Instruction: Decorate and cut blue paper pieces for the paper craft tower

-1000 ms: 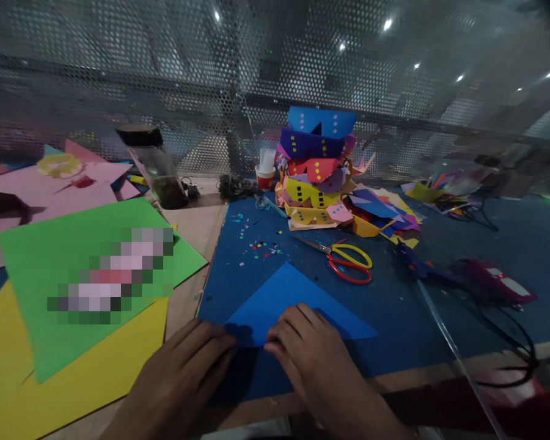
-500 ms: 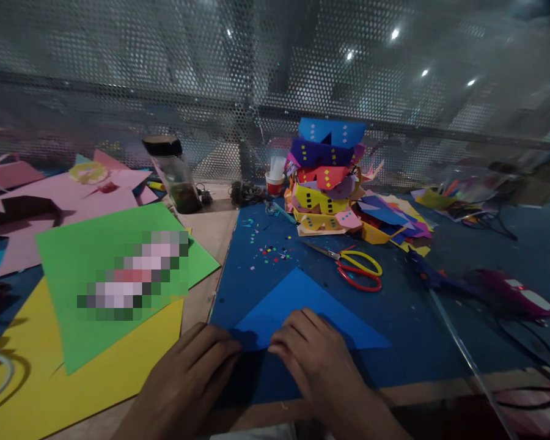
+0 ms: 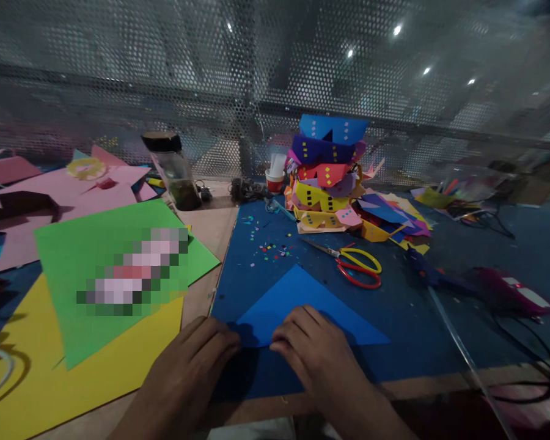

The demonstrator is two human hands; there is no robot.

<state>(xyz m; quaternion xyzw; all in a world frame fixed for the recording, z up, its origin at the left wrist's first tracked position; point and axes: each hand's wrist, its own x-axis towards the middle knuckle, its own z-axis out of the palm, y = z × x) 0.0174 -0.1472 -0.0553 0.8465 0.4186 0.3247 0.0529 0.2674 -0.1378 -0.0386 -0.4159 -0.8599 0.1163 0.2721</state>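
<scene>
"Where's your blue paper (image 3: 297,290)?"

"On the bench (image 3: 398,305), one o'clock from the fingers of your right hand (image 3: 314,345), the nearer. They pinch its long edge, which runs nine to three. Your left hand (image 3: 199,351) bunches its fingers at the nine o'clock corner; grip unclear."

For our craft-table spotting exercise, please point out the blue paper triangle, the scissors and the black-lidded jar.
Blue paper triangle (image 3: 289,292): head view, on its flat face, below its far corner.
Scissors (image 3: 334,252): head view, on the pivot between blades and handles.
Black-lidded jar (image 3: 175,170): head view, on its transparent side wall.
</scene>
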